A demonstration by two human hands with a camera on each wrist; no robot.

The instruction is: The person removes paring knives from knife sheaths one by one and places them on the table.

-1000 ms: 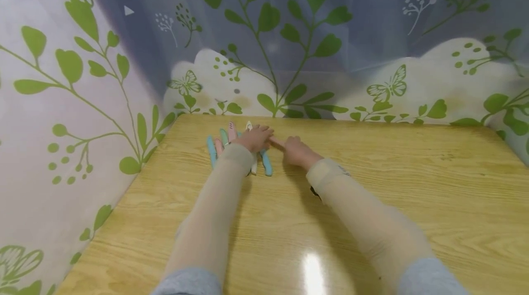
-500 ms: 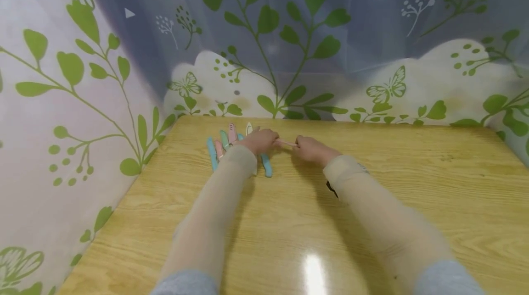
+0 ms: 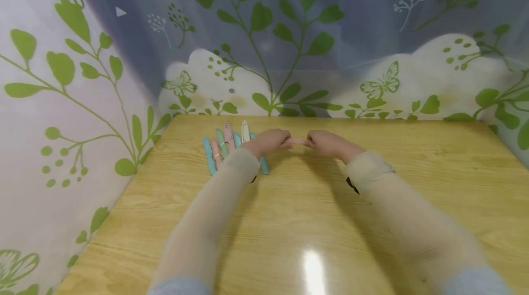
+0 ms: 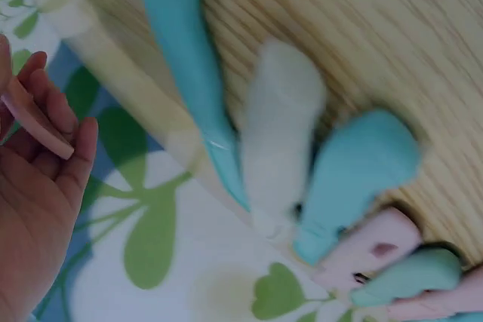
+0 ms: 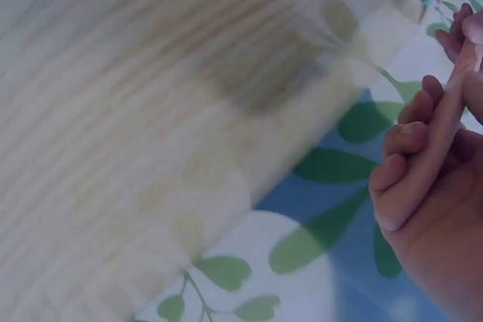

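Observation:
Between both hands is a slim pink fruit knife (image 3: 296, 141), raised over the far part of the table. My left hand (image 3: 270, 141) pinches its left end, a flat pink tip in the left wrist view. My right hand (image 3: 330, 142) grips the other end; in the right wrist view its fingers curl round the pink handle (image 5: 423, 167). Much of the knife is hidden by the fingers, so whether a blade shows I cannot tell. Left of the hands lies a fanned row of similar pastel knives, among them a white one (image 3: 245, 131), a blue one (image 3: 209, 155) and a green one (image 3: 222, 141).
The wood-grain table (image 3: 289, 221) reaches back to a leaf-patterned curtain (image 3: 355, 75), with a matching patterned side (image 3: 95, 116) on the left. Part of the knife row lies under the left forearm. A bright reflection shows near the front.
The right hand has moved right, and the left hand has followed a little rightward. Left fingers that were spread over the row now pinch the pink knife, and more of the row shows.

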